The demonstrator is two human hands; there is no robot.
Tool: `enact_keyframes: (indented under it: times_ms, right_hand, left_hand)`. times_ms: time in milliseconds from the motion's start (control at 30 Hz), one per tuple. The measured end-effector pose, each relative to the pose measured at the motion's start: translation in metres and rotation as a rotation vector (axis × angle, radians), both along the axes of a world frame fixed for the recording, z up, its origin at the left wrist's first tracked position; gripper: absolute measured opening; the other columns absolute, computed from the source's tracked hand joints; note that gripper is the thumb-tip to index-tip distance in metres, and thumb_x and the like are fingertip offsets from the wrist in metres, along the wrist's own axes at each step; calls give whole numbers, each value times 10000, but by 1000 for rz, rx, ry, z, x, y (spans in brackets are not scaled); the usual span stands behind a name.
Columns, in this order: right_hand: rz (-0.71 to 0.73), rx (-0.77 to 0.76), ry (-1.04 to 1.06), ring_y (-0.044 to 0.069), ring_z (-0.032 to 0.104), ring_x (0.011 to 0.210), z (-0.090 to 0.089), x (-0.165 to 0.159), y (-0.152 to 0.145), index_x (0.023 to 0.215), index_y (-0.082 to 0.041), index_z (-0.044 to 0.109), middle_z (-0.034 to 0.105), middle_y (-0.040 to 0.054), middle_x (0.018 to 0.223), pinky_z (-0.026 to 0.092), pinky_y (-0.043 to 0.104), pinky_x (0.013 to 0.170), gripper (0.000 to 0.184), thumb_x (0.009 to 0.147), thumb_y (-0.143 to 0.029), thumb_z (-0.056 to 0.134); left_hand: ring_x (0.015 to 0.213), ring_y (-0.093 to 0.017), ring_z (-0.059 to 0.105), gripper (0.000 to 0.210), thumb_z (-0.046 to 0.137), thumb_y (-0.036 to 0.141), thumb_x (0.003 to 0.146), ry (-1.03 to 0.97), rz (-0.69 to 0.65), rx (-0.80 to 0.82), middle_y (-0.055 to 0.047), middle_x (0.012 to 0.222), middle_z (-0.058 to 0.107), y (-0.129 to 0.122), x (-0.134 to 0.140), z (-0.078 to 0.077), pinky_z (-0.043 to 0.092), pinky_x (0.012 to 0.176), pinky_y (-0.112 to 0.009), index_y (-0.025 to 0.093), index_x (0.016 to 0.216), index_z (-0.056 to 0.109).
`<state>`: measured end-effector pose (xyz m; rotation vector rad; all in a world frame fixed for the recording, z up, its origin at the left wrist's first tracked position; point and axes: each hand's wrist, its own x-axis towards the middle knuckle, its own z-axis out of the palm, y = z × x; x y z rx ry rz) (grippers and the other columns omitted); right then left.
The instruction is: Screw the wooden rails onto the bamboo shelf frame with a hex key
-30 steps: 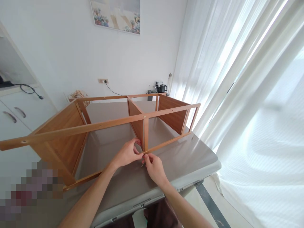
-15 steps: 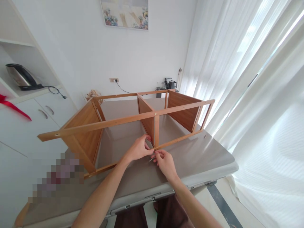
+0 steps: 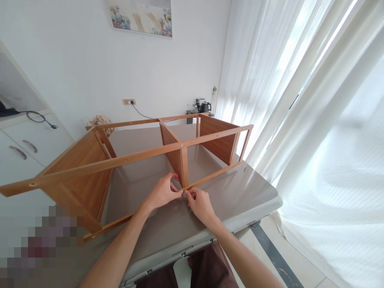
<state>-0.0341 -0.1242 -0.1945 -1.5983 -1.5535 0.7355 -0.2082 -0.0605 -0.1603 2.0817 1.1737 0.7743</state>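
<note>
A wooden shelf frame (image 3: 144,153) lies on its side on the table, its middle shelf board (image 3: 171,146) standing upright. My left hand (image 3: 165,191) grips the lower near corner of that board, fingers behind it and thumb at the near rail. Right beside it, my right hand (image 3: 198,203) is closed, thumb and fingertips pinched at the joint where upright and bottom rail (image 3: 216,173) meet. A thin metal rod (image 3: 190,209), which looks like a hex key, pokes out below the right fingers. What the fingertips touch at the joint is hidden.
The grey-brown table top (image 3: 240,192) runs under the frame, with a small object (image 3: 245,169) near its right side. A basket (image 3: 99,122) and a black kettle (image 3: 205,107) stand behind. White curtains (image 3: 315,132) hang at right, cabinets (image 3: 24,148) at left.
The view has swung right, so everything sits farther left. My right fingertips have closed up against the joint, and the thin metal rod now points down under the hand instead of out leftward.
</note>
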Motion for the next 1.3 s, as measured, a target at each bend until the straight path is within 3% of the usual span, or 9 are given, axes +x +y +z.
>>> enact_keyframes:
  times_ms: [100,333,500,700,867,1033,1133,1300]
  right_hand:
    - [13,10,-5,117,568,506,1,6,0,699,-212,626,643,-30,547,351,205,527,298,935,-354,510]
    - [16,43,-8,142,568,513,0,29,5,735,-216,634,632,-18,555,352,230,546,301,944,-362,475]
    - [34,65,-3,153,577,525,-2,56,8,838,-222,661,631,-22,562,374,238,567,276,938,-382,460]
    - [-67,32,-35,148,522,530,-5,111,4,769,-215,674,593,-19,556,348,244,547,346,900,-492,513]
    - [-147,26,-97,130,450,533,-6,160,-1,644,-201,612,521,-26,531,320,237,525,485,879,-611,505]
    - [-290,-9,-272,162,563,607,-7,226,8,809,-218,693,606,-14,610,384,252,590,402,883,-549,479]
    - [-394,-22,-342,199,618,672,-7,264,18,899,-208,704,653,11,669,406,282,637,369,864,-506,489]
    - [-456,-33,-450,236,652,762,-13,290,43,975,-170,701,690,65,754,430,318,716,406,855,-494,487]
  left_hand:
    - [662,-173,704,443,722,315,719,17,5,-2,-12,852,740,0,2,-2,517,647,-268,198,1117,565]
    - [672,-144,698,433,721,304,722,-16,41,5,-62,1144,693,-1,19,-8,533,670,-275,196,1105,549]
    - [689,-142,696,438,723,264,718,-19,88,24,-60,1120,703,1,39,-13,530,725,-283,191,1113,550]
    - [741,-167,700,445,714,253,729,40,126,8,-54,1014,724,5,59,-20,505,776,-299,183,1137,550]
    - [782,-160,686,442,680,277,766,60,167,47,-64,1112,683,11,70,-32,490,836,-318,192,1166,512]
    - [780,-180,659,576,739,384,715,98,216,90,-95,1157,634,15,85,-40,508,792,-343,179,1173,457]
    - [752,-187,652,479,701,377,757,139,253,105,-102,1108,639,18,92,-42,507,746,-342,176,1116,457]
    - [790,-195,668,429,663,347,808,171,259,178,-117,1169,605,22,99,-44,513,776,-344,173,1139,452]
